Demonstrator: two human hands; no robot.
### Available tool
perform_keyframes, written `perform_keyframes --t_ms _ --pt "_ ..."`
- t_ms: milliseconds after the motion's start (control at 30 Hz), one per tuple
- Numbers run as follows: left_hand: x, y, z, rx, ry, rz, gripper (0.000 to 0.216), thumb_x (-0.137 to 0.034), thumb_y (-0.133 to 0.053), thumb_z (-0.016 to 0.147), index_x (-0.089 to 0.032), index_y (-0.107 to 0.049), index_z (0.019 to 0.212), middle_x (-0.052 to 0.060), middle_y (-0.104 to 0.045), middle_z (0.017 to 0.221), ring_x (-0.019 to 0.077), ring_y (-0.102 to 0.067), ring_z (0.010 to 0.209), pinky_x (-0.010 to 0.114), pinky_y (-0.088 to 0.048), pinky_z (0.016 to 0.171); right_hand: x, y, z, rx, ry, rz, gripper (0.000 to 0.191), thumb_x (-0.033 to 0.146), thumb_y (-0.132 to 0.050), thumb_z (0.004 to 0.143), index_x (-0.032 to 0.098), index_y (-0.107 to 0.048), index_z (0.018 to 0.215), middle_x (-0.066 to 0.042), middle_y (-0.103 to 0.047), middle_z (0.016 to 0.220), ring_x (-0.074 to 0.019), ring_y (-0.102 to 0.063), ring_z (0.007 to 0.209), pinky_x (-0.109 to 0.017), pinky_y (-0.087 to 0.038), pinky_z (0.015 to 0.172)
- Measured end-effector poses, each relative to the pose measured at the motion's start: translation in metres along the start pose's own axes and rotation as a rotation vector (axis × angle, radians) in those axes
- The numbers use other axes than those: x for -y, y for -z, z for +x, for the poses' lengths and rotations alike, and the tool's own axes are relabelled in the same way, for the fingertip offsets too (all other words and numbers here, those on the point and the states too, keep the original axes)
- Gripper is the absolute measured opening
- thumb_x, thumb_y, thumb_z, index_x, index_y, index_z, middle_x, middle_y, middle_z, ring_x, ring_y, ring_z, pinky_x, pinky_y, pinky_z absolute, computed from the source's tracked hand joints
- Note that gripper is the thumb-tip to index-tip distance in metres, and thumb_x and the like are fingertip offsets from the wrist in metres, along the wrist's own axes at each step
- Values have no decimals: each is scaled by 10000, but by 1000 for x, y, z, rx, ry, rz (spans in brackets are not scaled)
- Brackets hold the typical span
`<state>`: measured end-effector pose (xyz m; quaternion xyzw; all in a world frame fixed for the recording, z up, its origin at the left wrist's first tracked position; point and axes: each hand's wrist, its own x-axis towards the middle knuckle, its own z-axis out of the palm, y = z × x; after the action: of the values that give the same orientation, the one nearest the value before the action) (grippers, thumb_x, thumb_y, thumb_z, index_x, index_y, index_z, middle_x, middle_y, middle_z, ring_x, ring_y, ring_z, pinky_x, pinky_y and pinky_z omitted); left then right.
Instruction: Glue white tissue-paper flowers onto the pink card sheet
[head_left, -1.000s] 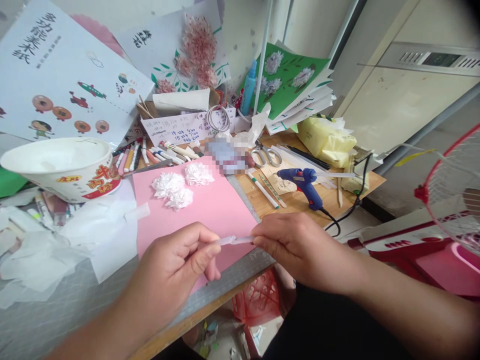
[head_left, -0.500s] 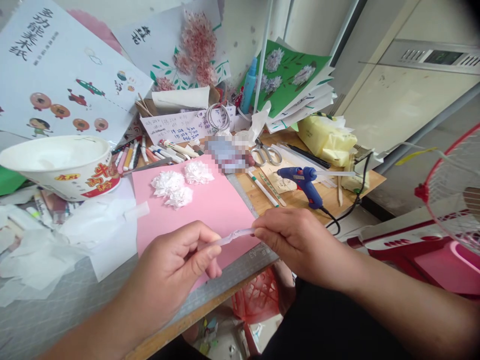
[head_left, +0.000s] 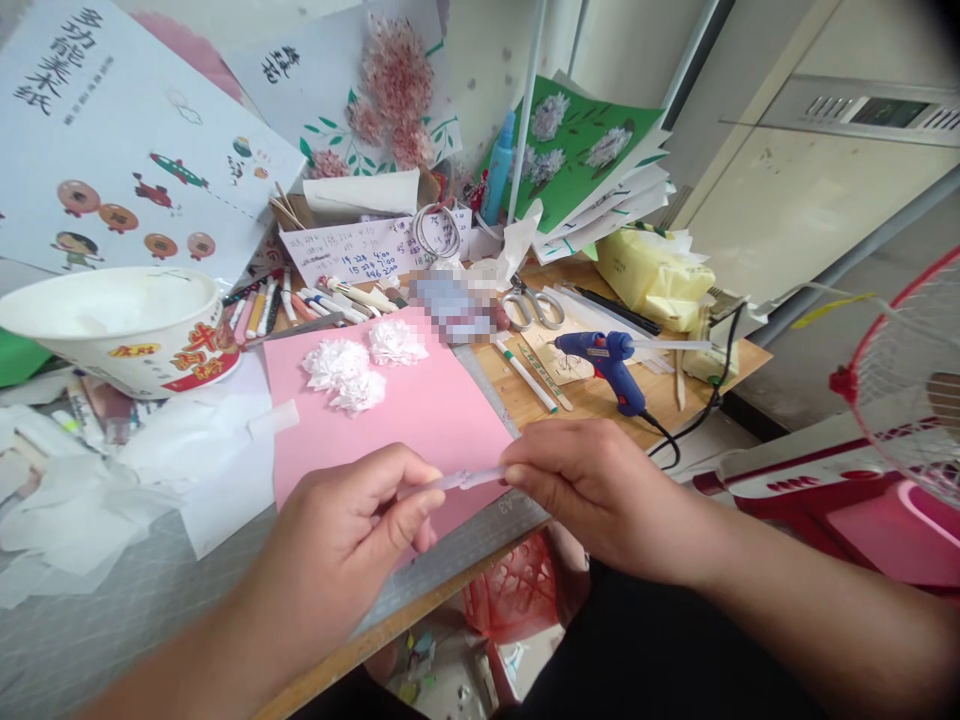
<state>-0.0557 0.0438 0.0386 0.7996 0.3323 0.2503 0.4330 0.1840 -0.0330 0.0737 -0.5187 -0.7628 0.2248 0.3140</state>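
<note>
Between my hands stretches a pale, translucent glue stick (head_left: 465, 480), with an uneven, lumpy spot near its middle. My left hand (head_left: 341, 540) pinches one end between thumb and fingers. At the other end, my right hand (head_left: 596, 485) grips it with thumb and fingertips. Both hands are over the near edge of a pink sheet of paper (head_left: 427, 420). Three ruffled white paper flowers (head_left: 334, 364) lie close together on that sheet. A blue glue gun (head_left: 619, 370) stands to the right, a similar clear stick protruding from its back.
A paper bowl (head_left: 120, 330) stands at the left above crumpled white tissue (head_left: 67, 500). Pens, scissors (head_left: 534, 308), a green-capped marker (head_left: 527, 378) and a yellow packet (head_left: 656, 280) crowd the back. The cutting mat (head_left: 172, 600) reaches the table's front edge. A red-rimmed fan (head_left: 911, 380) is at right.
The right end of the glue stick has dipped slightly, so it lies nearer level, and the lumpy spot looks a little different. Both hands keep their hold almost in place.
</note>
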Motion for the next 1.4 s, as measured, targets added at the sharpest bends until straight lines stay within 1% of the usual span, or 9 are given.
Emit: perform_keyframes --t_ms 233,500,633,800,967,1067,1133,1233,1400 --pt "-27 -3 -3 -33 175 -84 237 -387 -590 941 -259 -672 760 -79 -682 614 106 -639 588 201 -485 636 1 -1 3 -5 -79 66 268 206 -537 1040 144 -690 829 -2 -616 717 -103 -546 654 -202 -426 642" --pt "-21 -3 -1 31 272 -198 266 -450 -623 920 -251 -661 747 -57 -629 572 140 -643 609 245 -499 643 2 -4 0 42 -173 -17 279 237 -518 1041 158 -684 830 -26 -650 749 -129 -562 678 -242 -411 653" --pt "-22 -4 -1 37 253 -188 260 -425 -620 916 -244 -645 731 -56 -627 557 131 -612 562 249 -487 620 3 -4 -1 59 -185 -13 282 243 -510 1045 155 -688 845 -23 -646 734 -126 -552 650 -244 -397 633" --pt "-26 -7 -1 28 266 -221 247 -398 -613 909 -248 -629 713 -78 -608 542 117 -614 546 241 -482 613 3 -5 0 64 -155 -40 320 239 -502 1047 157 -678 793 -11 -605 700 -122 -538 641 -246 -377 630" --pt "-24 -5 -1 33 270 -288 245 -420 -630 919 -247 -641 745 -66 -612 537 134 -627 544 256 -518 620 2 -8 -1 109 -182 -69 302 231 -515 1041 155 -697 812 -42 -666 751 -140 -587 682 -254 -397 649" --pt "-18 1 2 7 202 -206 290 -432 -618 952 -246 -650 732 -47 -653 562 134 -642 554 241 -523 612 3 -8 -2 152 -162 -17 290 224 -532 1039 164 -691 804 -41 -683 751 -138 -586 677 -250 -422 655" --pt "-13 4 4 16 151 -126 310 -441 -611 968 -246 -655 731 -46 -672 577 127 -653 555 222 -522 598 2 -6 -3 124 -133 52 285 233 -538 1044 165 -699 819 -30 -674 735 -130 -577 662 -239 -432 646" --pt "-8 4 6 56 140 -83 273 -438 -595 978 -254 -663 788 -53 -688 595 128 -673 561 205 -539 578 0 -2 -3 45 -119 134 255 244 -560 1039 160 -726 866 -23 -686 744 -122 -598 671 -225 -453 650" --pt "-13 -1 5 -24 87 -73 185 -388 -628 906 -251 -667 787 -37 -739 630 138 -715 571 186 -566 541 -4 1 0 -19 -147 137 178 221 -627 991 135 -765 920 -43 -741 821 -131 -669 745 -225 -490 687"
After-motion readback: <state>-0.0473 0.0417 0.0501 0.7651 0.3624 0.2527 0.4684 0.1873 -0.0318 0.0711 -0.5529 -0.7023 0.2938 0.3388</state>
